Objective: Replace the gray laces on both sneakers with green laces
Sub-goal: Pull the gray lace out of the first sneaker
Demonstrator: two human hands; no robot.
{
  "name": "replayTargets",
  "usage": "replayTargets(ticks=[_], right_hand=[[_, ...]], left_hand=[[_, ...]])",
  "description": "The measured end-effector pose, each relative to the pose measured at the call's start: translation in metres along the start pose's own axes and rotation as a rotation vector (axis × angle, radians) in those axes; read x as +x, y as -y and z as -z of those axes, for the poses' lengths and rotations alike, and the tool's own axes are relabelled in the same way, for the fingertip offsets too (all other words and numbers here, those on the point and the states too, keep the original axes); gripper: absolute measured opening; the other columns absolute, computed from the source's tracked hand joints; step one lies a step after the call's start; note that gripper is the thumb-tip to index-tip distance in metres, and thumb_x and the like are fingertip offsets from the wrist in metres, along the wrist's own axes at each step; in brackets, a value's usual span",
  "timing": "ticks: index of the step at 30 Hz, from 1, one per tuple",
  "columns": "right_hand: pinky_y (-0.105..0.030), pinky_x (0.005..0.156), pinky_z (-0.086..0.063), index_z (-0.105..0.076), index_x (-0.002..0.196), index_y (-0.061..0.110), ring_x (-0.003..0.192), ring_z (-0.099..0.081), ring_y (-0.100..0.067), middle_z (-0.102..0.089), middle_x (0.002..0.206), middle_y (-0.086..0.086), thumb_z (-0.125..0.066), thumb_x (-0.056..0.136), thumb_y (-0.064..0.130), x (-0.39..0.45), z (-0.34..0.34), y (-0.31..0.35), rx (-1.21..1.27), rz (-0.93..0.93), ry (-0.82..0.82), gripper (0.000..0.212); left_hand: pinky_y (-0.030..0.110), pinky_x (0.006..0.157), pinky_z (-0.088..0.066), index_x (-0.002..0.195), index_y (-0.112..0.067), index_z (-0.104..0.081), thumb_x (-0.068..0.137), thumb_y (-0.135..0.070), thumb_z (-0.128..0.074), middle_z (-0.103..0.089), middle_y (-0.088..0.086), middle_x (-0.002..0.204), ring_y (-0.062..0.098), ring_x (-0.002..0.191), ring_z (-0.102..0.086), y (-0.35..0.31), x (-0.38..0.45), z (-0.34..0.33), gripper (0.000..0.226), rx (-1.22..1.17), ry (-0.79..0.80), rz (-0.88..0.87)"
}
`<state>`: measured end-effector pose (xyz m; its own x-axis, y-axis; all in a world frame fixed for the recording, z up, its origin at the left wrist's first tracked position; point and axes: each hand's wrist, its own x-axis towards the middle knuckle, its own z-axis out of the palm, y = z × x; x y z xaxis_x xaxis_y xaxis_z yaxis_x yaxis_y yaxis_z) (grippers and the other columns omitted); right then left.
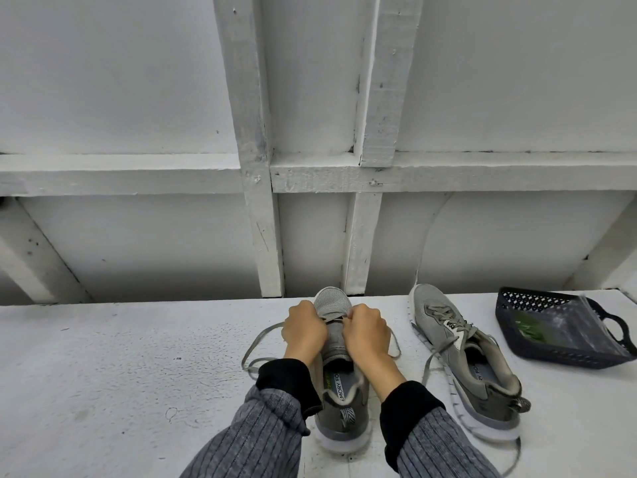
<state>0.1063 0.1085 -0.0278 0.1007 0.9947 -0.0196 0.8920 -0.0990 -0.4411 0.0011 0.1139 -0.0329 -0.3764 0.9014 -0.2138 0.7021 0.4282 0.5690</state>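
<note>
A gray sneaker (339, 401) stands heel toward me in the middle of the white table (120, 374). My left hand (305, 327) and my right hand (365, 329) are both closed on its gray lace (256, 343) near the toe end of the lacing. The lace's loose ends trail out to the left and right of the shoe. A second gray sneaker (462, 353) lies to the right, its gray lace untied but threaded. Green laces (531, 331) show inside a clear bag in the dark basket (537, 298) at the far right.
A white wall with wooden framing (262, 201) rises right behind the table's far edge. The basket's handle (617, 327) points right. Bare white tabletop stretches to the left of the middle sneaker.
</note>
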Motion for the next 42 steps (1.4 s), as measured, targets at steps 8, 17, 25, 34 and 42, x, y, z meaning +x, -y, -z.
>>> replayTargets(ticks=[8,17,25,34,42], right_hand=[[-0.027,0.067,-0.042,-0.070,0.093,0.010,0.092,-0.063,-0.033,-0.068,0.098,-0.012,-0.060,0.093,0.027,0.000,0.005,-0.011,0.205,-0.138,-0.047,0.019],[-0.029,0.076,-0.049,-0.074,0.089,0.013,0.094,-0.064,-0.031,-0.071,0.101,-0.008,-0.066,0.088,0.023,0.005,-0.004,-0.020,0.366,-0.284,-0.034,0.013],[-0.023,0.069,-0.039,-0.074,0.089,0.015,0.082,-0.060,-0.025,-0.071,0.094,-0.007,-0.064,0.090,0.025,0.002,0.003,-0.018,0.414,-0.202,-0.016,0.014],[-0.028,0.069,-0.051,-0.072,0.089,0.016,0.082,-0.065,-0.025,-0.071,0.088,-0.005,-0.055,0.092,0.024,-0.005,0.000,-0.013,0.300,0.027,0.000,0.019],[-0.032,0.086,-0.047,-0.071,0.109,0.018,0.108,-0.057,-0.024,-0.062,0.113,-0.006,-0.053,0.095,0.015,0.012,0.006,0.008,0.129,0.302,-0.006,0.023]], left_hand=[[0.029,0.075,-0.049,0.089,-0.004,-0.072,0.085,-0.016,-0.068,-0.068,0.014,0.093,0.031,0.090,-0.064,0.023,0.004,0.008,0.013,-0.270,-0.009,-0.029],[0.021,0.067,-0.045,0.084,-0.008,-0.074,0.083,-0.015,-0.073,-0.071,0.010,0.086,0.021,0.084,-0.066,0.041,0.004,-0.002,0.007,-0.427,-0.026,-0.015],[0.003,0.049,-0.039,0.083,-0.012,-0.076,0.082,-0.017,-0.074,-0.068,-0.001,0.071,0.007,0.067,-0.060,0.046,0.007,-0.004,0.005,-0.556,-0.011,-0.006],[0.032,0.085,-0.054,0.074,-0.018,-0.074,0.081,-0.010,-0.074,-0.073,0.004,0.081,0.019,0.085,-0.068,0.052,0.002,-0.014,0.011,-0.880,0.039,0.111],[0.037,0.084,-0.053,0.066,-0.015,-0.077,0.074,-0.019,-0.078,-0.074,0.006,0.076,0.024,0.084,-0.068,0.059,0.002,-0.020,0.009,-0.966,0.053,0.181]])
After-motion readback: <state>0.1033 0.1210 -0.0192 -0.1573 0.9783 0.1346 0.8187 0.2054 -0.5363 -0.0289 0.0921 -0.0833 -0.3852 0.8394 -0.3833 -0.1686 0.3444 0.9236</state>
